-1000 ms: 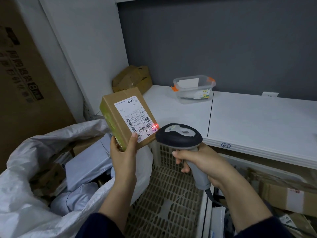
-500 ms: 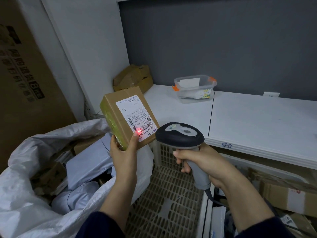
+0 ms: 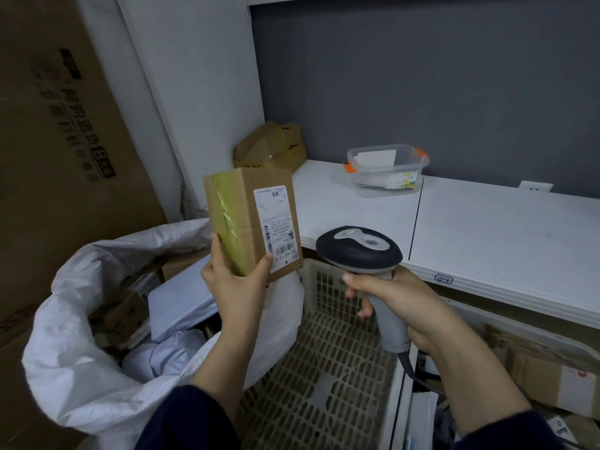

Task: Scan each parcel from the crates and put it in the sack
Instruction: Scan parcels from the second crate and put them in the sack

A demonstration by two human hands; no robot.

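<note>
A tall cardboard carton leans against the wall on the left. A white table runs along the grey wall on the right, with more boxes stowed beneath it. The white sack stands open at lower left, already holding grey mail bags and small boxes. Just beside it, under the table's edge, sits the slotted plastic crate, its mesh floor showing.

The brown parcel is held upright in the air above the sack's near rim, its white label turned to the right. The left hand grips its lower end, thumb on the label face and fingers wrapped behind. The right hand is curled round the handle of the scanner, whose dark head sits near the parcel, over the crate.

A crumpled box sits in the corner, and a clear tub with orange clips rests on the table.
</note>
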